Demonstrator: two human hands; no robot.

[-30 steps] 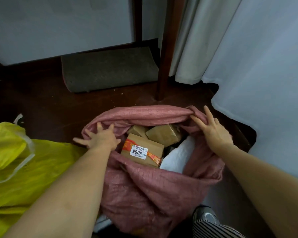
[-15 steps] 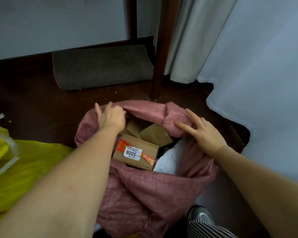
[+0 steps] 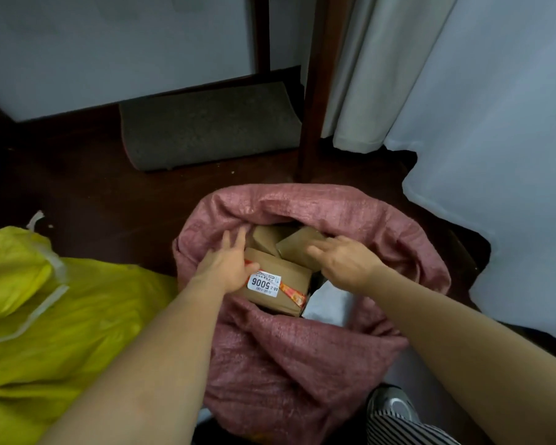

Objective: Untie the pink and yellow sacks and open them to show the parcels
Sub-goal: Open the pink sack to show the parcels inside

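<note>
The pink woven sack [image 3: 302, 354] stands open in the middle of the floor, its rim rolled back. Inside lie brown paper parcels: a large one with a white "5006" label [image 3: 283, 289], two smaller ones behind it [image 3: 297, 248], and a white parcel [image 3: 326, 305]. My left hand [image 3: 228, 263] reaches into the sack's mouth with fingers stretched, resting on the labelled parcel's left end. My right hand [image 3: 344, 258] lies with straight fingers on a smaller brown parcel. The yellow sack [image 3: 61, 316] lies at left with a white tie strip [image 3: 50, 292] across it.
A grey mat [image 3: 209, 126] lies against the far wall. A dark wooden post [image 3: 315, 91] rises behind the pink sack. White curtains [image 3: 479, 139] hang at right. My shoe [image 3: 394, 404] and striped trouser leg show at the bottom. The floor is dark wood.
Both hands have left the pink sack's rolled rim and moved inward onto the parcels. The rim stays spread open, and more of the yellow sack shows at left.
</note>
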